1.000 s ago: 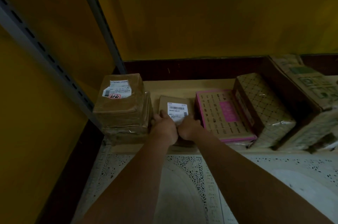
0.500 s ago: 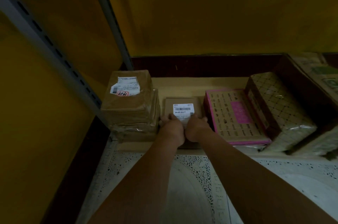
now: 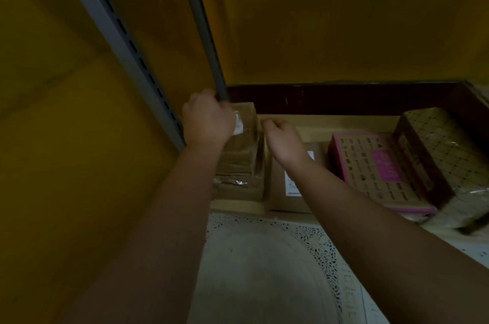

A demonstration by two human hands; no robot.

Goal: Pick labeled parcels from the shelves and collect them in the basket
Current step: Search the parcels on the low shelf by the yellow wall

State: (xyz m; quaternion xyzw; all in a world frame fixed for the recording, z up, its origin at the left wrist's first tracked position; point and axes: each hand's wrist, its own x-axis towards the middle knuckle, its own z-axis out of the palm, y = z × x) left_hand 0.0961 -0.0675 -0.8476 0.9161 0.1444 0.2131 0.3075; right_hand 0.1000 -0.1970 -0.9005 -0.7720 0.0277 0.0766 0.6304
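Observation:
A tall brown taped parcel [image 3: 244, 150] stands at the left end of the low shelf [image 3: 330, 125]. My left hand [image 3: 209, 118] lies on its top, fingers curled over the far edge and covering most of its white label. My right hand [image 3: 283, 137] has curled fingers against the parcel's upper right edge. Below my right wrist lies a small flat brown parcel [image 3: 280, 191] with a white barcode label, touched by neither hand. No basket is in view.
A pink-trimmed box [image 3: 370, 172] and a plastic-wrapped patterned box [image 3: 434, 149] lie to the right on the shelf. Grey slotted shelf uprights [image 3: 119, 32] rise at the left before a yellow wall. Patterned floor [image 3: 259, 270] lies below my arms.
Both hands left the small flat labeled parcel and moved up and left to the tall brown parcel. The view shifted closer and to the left.

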